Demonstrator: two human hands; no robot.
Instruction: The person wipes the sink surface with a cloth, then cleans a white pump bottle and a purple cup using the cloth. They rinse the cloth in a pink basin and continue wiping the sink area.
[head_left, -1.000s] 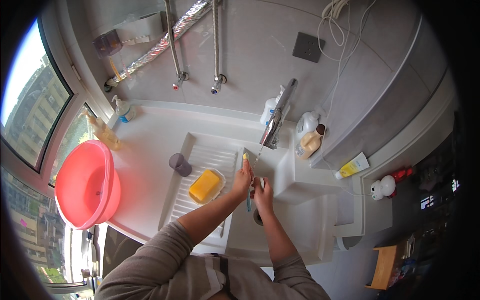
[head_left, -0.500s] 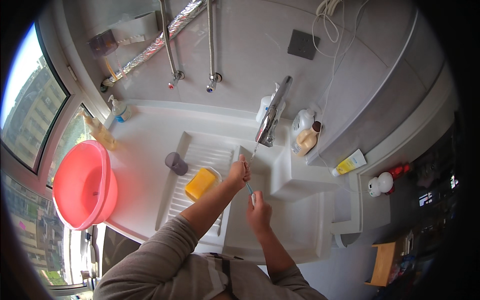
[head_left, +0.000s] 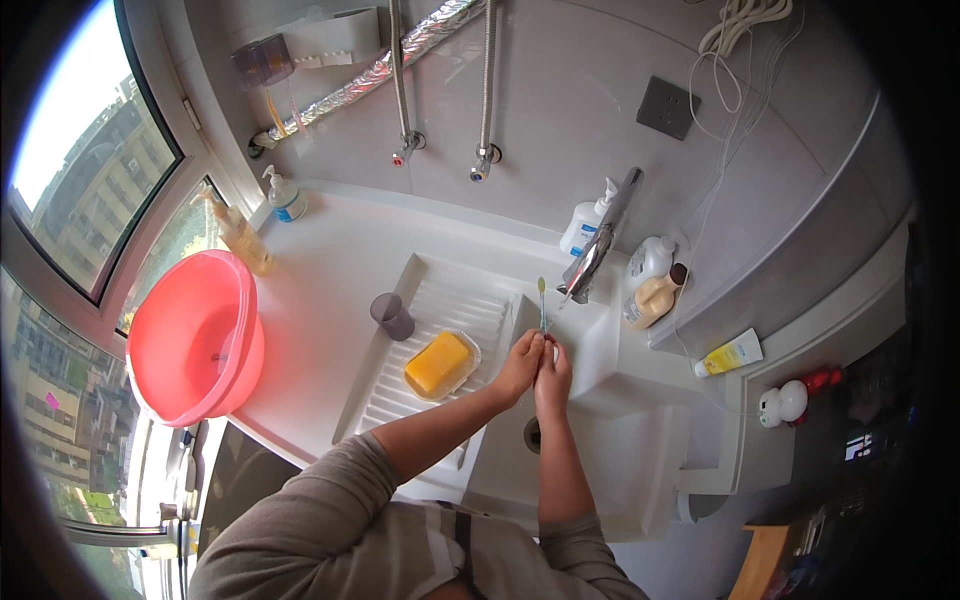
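One white counter is seen, with a sink set into it at right and a ribbed board alongside, left of the sink. Left end of counter is occupied by a pink tub, close to the window. A chrome tap is mounted at the far side of the sink, its spout directed toward the near side.

Both hands are held together over the sink, just nearer than the spout. Brush handle is gripped between left hand and right hand; fingers of both are closed around it, those of the left pressed against those of the right. Finger-by-finger placement cannot be told.

A white bottle is stood just beyond the tap, and a tan bottle to its right. On the board, a yellow block is rested in a dish, with a grey cup placed farther and left.

Brush is pointed away from the hands, yellowish head at the far end, just left of the spout.
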